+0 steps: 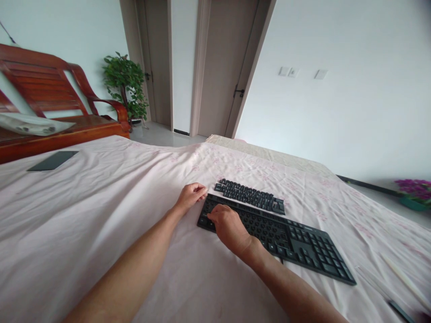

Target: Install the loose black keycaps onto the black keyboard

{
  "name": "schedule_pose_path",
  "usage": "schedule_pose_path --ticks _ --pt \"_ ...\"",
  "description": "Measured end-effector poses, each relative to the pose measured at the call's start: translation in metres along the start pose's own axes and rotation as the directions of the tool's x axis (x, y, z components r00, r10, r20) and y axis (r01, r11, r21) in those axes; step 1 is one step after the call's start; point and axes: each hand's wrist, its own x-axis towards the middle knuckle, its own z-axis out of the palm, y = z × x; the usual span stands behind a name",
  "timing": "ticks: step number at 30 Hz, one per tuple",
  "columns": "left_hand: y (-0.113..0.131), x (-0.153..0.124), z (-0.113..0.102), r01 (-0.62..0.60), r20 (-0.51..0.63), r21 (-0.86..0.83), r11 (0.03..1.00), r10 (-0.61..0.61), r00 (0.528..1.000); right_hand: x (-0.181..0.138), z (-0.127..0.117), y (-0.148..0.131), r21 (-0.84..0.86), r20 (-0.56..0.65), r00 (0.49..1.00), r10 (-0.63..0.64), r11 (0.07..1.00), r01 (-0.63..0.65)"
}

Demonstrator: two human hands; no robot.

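A black keyboard (305,244) lies slantwise on the pink-white cloth, its number pad to the right. Many keycaps are off its main area, leaving bare sockets. Behind it, loose black keycaps (249,194) are laid out in rows. My left hand (191,196) is closed, thumb and fingers pressed together beside the keyboard's far left corner; anything between them is too small to make out. Over the keyboard's left end, my right hand (230,224) is closed with its fingertips pinched low at the keys. What they hold, if anything, is hidden.
A dark flat tablet-like object (54,160) lies at the left on the cloth. Thin sticks (404,278) and a dark-handled tool (400,310) lie at the lower right. Beyond stand a wooden bench (43,85), a green plant (124,80) and purple flowers (415,187).
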Motion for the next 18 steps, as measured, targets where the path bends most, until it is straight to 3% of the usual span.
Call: schedule_pose_path --ticks 6,12,18 --pt "0.000 0.000 0.001 -0.001 -0.005 0.010 1.000 0.001 1.000 0.003 -0.003 0.002 -0.098 0.050 0.995 -0.084 0.991 0.089" --pt "0.000 -0.001 0.003 -0.018 -0.009 0.018 1.000 0.018 1.000 0.003 -0.006 -0.016 -0.285 0.153 0.981 -0.122 0.945 0.162" --pt "-0.001 -0.002 0.002 -0.026 -0.009 0.027 0.999 0.026 1.000 0.002 -0.003 -0.022 -0.268 0.145 0.983 -0.110 0.952 0.146"
